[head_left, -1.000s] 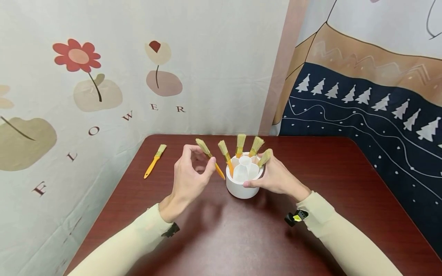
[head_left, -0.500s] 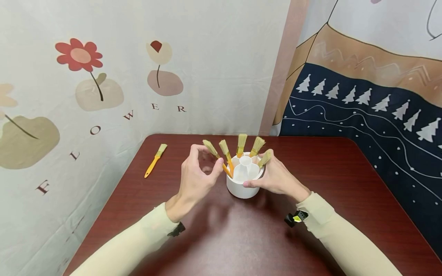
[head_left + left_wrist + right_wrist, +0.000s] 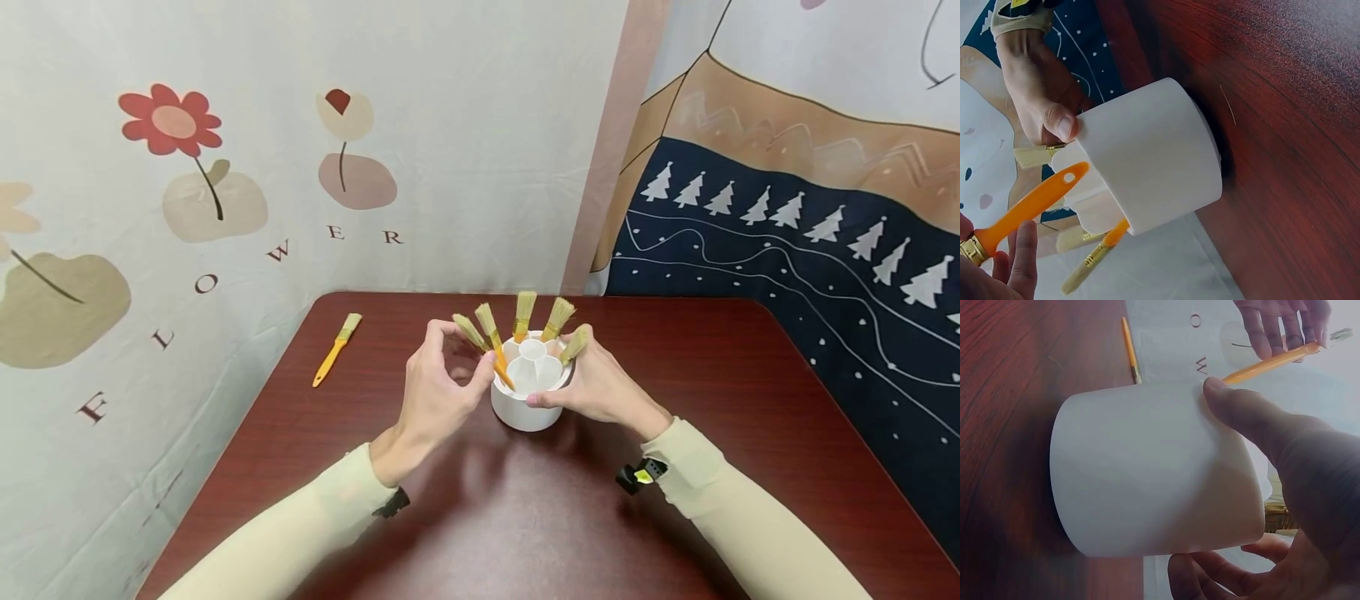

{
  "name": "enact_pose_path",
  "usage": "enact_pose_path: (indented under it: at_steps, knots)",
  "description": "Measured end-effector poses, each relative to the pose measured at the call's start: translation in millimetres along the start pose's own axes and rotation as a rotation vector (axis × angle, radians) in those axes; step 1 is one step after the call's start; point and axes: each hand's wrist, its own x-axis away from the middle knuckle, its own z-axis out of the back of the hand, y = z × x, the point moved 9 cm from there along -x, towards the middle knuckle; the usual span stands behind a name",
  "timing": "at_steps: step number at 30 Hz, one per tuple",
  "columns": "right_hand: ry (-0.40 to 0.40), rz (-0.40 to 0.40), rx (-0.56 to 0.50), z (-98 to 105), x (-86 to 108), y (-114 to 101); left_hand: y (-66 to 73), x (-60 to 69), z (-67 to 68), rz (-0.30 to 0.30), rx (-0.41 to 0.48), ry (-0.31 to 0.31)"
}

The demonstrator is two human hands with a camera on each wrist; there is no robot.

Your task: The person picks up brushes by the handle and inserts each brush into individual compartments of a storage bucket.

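Observation:
My left hand (image 3: 442,396) pinches a paintbrush (image 3: 1035,203) near its metal collar, bristles up and to the left. The orange handle's end points over the rim of a white round holder (image 3: 527,413) with petal-shaped compartments around a central tube. Gripped from the right by my right hand (image 3: 603,383), the holder stands upright on the table, with that thumb (image 3: 1235,406) on its near side. Several brushes stand in it bristles up: one at the left (image 3: 487,320), others at the back and beside my right fingers. In the head view a front compartment shows no brush.
Another orange-handled brush (image 3: 336,350) lies on the dark red table (image 3: 675,350), left of my left hand. Behind the table hang a pale flower-print cloth (image 3: 480,142) and a navy cloth with white trees (image 3: 712,225).
My left hand has moved right and slightly down with the paintbrush, bringing the handle's end from beside the holder to over its rim. The right hand and holder stay put.

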Motion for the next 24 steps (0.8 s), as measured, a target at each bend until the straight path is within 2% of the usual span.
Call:
enact_pose_path:
  at_steps: [1, 2, 12, 18, 24]
  knots:
    - [-0.007, -0.026, 0.002, 6.5, 6.2, -17.2, -0.5, 0.3, -0.8, 0.002, 0.001, -0.004]
    - [-0.006, -0.026, 0.007, 6.7, 6.8, -18.3, -1.0, 0.6, -1.6, 0.004, 0.003, -0.008]
    - [-0.004, -0.052, 0.010, 5.8, 6.3, -16.2, -6.8, 3.5, -7.8, 0.007, -0.003, -0.032]
    - [0.003, -0.041, 0.010, 5.9, 5.2, -17.2, -9.8, 5.9, -14.1, 0.001, -0.008, -0.060]
    - [0.007, -0.033, 0.013, 6.4, 5.8, -18.3, -16.2, 8.7, -20.9, 0.033, -0.012, -0.095]
